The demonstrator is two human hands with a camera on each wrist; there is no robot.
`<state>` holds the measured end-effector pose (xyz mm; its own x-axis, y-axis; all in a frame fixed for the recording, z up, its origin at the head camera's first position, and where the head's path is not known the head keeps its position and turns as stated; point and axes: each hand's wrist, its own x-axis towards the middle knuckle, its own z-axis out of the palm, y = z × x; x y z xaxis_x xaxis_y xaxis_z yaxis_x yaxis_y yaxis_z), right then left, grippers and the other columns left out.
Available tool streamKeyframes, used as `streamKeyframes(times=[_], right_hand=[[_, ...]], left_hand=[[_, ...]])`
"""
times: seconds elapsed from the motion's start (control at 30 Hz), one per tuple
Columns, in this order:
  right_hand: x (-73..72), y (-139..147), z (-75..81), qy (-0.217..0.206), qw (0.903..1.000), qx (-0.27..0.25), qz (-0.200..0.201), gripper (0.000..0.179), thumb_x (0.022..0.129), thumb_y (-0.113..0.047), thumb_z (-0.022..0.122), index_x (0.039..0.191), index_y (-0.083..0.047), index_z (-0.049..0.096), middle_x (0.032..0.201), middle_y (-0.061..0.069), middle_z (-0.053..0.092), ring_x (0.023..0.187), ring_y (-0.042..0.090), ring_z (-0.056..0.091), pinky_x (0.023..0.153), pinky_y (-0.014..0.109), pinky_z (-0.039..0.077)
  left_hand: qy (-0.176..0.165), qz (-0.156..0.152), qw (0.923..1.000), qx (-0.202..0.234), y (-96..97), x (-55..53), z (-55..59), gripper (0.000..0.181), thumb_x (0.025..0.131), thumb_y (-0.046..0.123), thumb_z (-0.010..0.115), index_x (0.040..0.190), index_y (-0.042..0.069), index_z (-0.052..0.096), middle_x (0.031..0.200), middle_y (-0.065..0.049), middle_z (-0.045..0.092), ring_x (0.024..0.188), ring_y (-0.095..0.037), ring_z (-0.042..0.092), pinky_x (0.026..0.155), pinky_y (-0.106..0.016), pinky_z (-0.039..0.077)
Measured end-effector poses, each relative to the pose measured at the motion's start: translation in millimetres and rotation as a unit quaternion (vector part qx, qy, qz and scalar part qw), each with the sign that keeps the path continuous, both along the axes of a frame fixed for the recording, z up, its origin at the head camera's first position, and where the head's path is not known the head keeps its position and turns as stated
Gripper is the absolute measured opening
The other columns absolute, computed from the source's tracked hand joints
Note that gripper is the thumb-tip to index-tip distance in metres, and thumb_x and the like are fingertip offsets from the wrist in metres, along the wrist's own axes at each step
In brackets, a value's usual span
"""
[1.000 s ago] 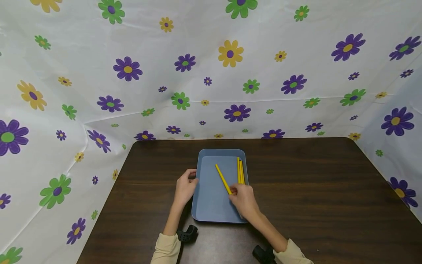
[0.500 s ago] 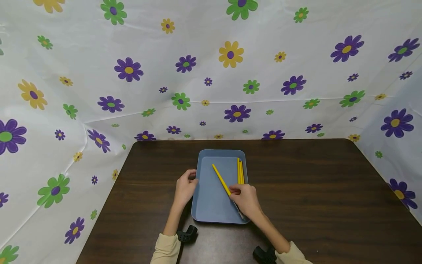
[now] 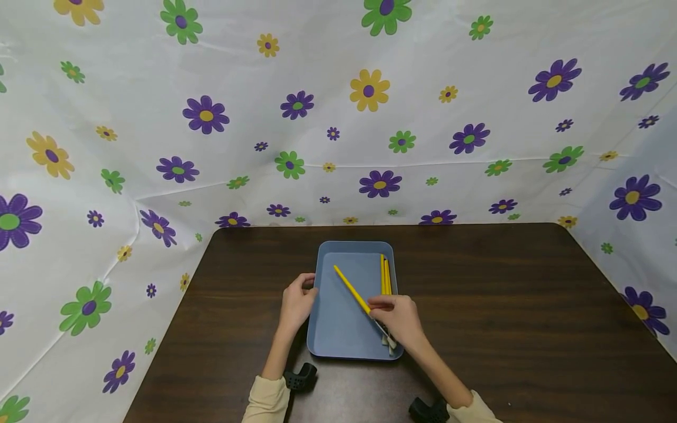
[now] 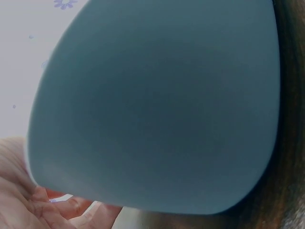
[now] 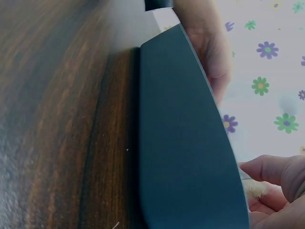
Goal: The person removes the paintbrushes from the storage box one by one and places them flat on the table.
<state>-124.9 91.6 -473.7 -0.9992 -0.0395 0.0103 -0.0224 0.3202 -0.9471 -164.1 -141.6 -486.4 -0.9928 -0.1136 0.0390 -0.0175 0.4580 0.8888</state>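
A blue-grey tray (image 3: 344, 346) lies on the dark wooden table. My left hand (image 3: 297, 301) holds its left rim, thumb and fingers at the edge; in the left wrist view the tray's outer wall (image 4: 157, 109) hides part of that hand. My right hand (image 3: 399, 317) pinches a yellow-handled paintbrush (image 3: 349, 286) low on its handle. This brush slants across the tray, handle end up to the left and pale bristles toward me. Two more yellow paintbrushes (image 3: 385, 276) lie side by side along the right wall, partly hidden under my right hand. Pale bristles (image 5: 256, 187) show below my right fingers in the right wrist view.
The brown table (image 3: 502, 305) extends to both sides of the tray. A white curtain (image 3: 238, 76) with printed flowers hangs behind and beside the table. Black wrist cameras (image 3: 300, 376) sit on both my forearms near the table's front.
The paintbrush in my right hand has swung its handle end to the left, so it slants more. My right hand has shifted slightly right, uncovering the bristles. My left hand stays at the rim.
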Motion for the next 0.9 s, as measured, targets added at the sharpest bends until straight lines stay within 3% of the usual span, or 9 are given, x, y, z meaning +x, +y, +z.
streamKeyframes(times=[0.27,0.6,0.9], right_hand=[[2.5,7.4,6.5,-0.052,0.9941,-0.085,-0.043,0.022,0.087,0.005,0.075,0.108,0.009,0.077,0.100,0.018,0.077,0.090,0.020,0.075,0.073,0.022,0.057],[3.9,23.1,4.9,-0.052,0.9876,-0.121,-0.085,0.021,0.091,0.001,0.074,0.110,0.010,0.076,0.107,0.019,0.075,0.086,0.012,0.069,0.075,0.020,0.056],[0.2,39.7,9.0,-0.053,0.9858,-0.116,-0.110,0.021,0.094,0.000,0.071,0.112,0.010,0.076,0.108,0.017,0.076,0.089,0.011,0.068,0.080,0.020,0.055]], left_hand=[[0.003,-0.003,1.0000,0.002,-1.0,-0.5,-1.3,0.032,0.095,-0.001,0.062,0.126,-0.002,0.068,0.118,-0.020,0.071,0.093,-0.031,0.072,0.076,-0.045,0.058],[0.000,-0.005,1.0000,0.009,-0.6,0.2,0.3,0.033,0.095,0.001,0.062,0.127,-0.001,0.068,0.119,-0.019,0.070,0.094,-0.031,0.072,0.074,-0.044,0.057],[0.002,-0.005,0.9999,0.010,-0.9,1.8,0.4,0.033,0.095,0.001,0.061,0.127,-0.001,0.069,0.119,-0.020,0.070,0.093,-0.031,0.072,0.075,-0.045,0.057]])
